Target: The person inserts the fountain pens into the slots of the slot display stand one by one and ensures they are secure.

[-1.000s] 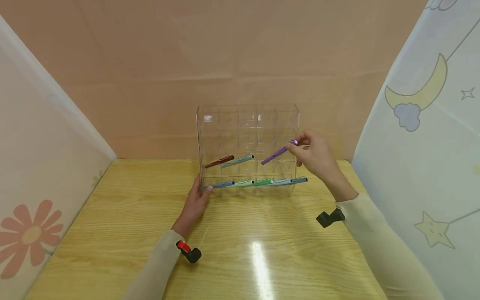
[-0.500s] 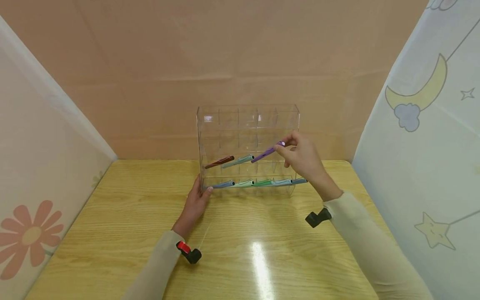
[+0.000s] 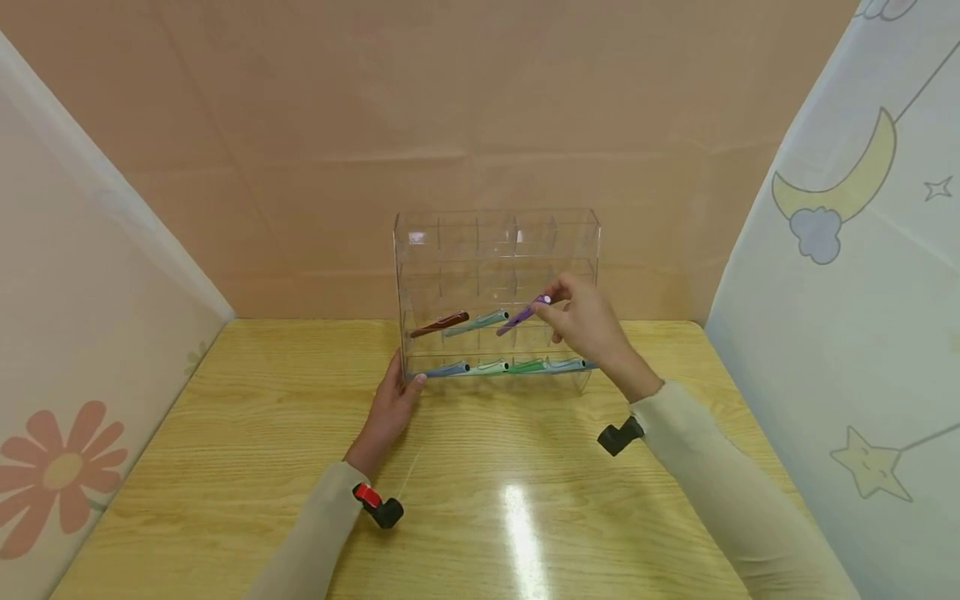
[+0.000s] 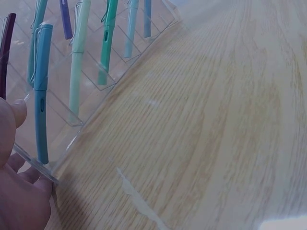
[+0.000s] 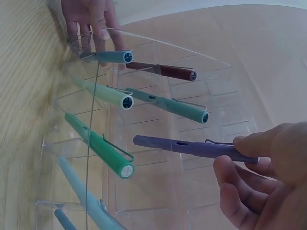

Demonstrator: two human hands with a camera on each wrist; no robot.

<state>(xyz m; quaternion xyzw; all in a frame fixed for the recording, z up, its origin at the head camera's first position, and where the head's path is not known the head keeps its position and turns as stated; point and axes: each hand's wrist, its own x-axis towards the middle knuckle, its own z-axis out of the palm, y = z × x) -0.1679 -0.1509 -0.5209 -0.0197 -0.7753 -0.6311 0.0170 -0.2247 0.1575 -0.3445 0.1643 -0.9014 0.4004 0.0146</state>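
Note:
A clear acrylic pen rack (image 3: 497, 258) with rows of compartments stands upright on the table. My left hand (image 3: 392, 406) holds its lower left corner, thumb in front and the other fingers around the side. Between thumb and fingers, my right hand (image 3: 588, 325) pinches a purple pen (image 3: 517, 319) by its capped end. The pen's lower tip slants down left into the row that also holds a dark red pen (image 3: 439, 323) and a teal pen (image 3: 477, 322). Below, the bottom row bears a blue pen (image 4: 42, 91), a pale green pen (image 5: 106, 94), a green pen (image 5: 103, 146) and others.
A wooden table (image 3: 450, 483) carries the rack near its back edge. Behind rises a plain orange-brown backdrop (image 3: 465, 108). Patterned cloth walls flank both sides. Black cameras sit on both wrists, the right one (image 3: 621, 435) below the rack's right end.
My right hand has moved left and slightly down with the purple pen, bringing its tip beside the teal pen. My left hand and the rack stay in place.

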